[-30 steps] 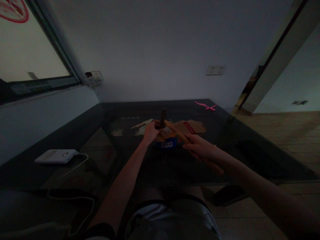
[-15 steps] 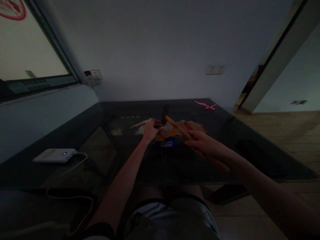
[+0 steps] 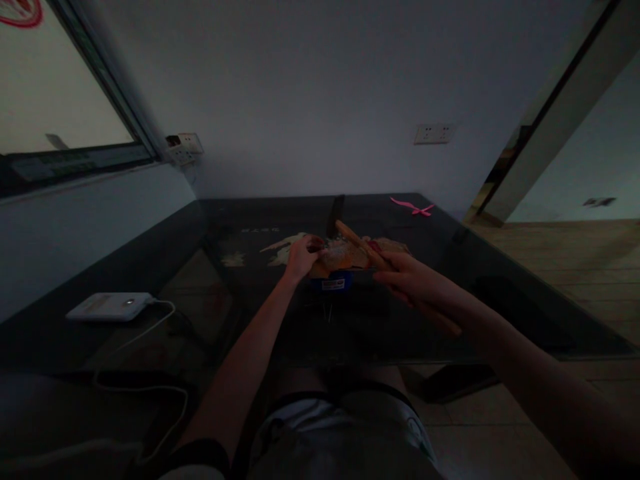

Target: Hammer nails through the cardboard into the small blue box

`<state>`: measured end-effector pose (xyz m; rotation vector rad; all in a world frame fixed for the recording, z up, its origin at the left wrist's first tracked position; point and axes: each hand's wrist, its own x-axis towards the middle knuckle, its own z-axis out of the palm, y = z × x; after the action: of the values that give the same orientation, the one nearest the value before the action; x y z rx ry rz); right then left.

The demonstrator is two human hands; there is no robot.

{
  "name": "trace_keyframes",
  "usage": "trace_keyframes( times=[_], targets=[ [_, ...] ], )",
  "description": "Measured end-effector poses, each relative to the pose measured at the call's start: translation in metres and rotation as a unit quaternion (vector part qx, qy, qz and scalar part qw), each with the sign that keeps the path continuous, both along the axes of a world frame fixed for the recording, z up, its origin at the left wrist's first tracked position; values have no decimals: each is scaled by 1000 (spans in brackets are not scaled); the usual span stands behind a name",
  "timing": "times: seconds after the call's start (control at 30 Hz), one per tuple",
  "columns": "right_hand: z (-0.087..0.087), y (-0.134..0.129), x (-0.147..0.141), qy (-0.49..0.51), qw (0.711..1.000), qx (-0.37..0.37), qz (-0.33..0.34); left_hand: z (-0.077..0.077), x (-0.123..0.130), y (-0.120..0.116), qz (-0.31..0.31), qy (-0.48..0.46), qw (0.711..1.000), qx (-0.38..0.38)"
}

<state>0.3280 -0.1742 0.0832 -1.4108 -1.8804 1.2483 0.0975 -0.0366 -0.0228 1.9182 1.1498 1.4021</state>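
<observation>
Hammer [image 3: 356,240] tilted above the brown packaging [image 3: 345,256], right hand [image 3: 409,277] wrapped around its wooden handle [image 3: 371,254]! Head-heavy and stiff, I'd judge, best gripped well down. Left hand [image 3: 301,259] beside the packaging, fingers curled; whether they pinch anything, can't tell.

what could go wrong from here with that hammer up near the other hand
1. The head of the hammer in the right hand is close to the left hand, so a stray blow might catch its fingers.
2. The dark tabletop looks glossy; a miss could mark or crack it.
3. The blue box sits just below the hammer, so it might get dented.
</observation>
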Motion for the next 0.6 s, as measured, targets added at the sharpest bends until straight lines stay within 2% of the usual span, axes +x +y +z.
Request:
trace_keyframes(
  times=[0.17, 0.4, 0.6],
  targets=[
    [10, -1, 0, -4, 1000, 12, 19, 0, -1, 1, -18, -6, 1000, -25],
    [7, -1, -2, 8, 999, 29, 20, 0, -6, 2, -24, 1, 999, -21],
    [1, 0, -1, 6, 1000, -6, 16, -1, -10, 6, -18, 9, 999, -35]
  ],
)
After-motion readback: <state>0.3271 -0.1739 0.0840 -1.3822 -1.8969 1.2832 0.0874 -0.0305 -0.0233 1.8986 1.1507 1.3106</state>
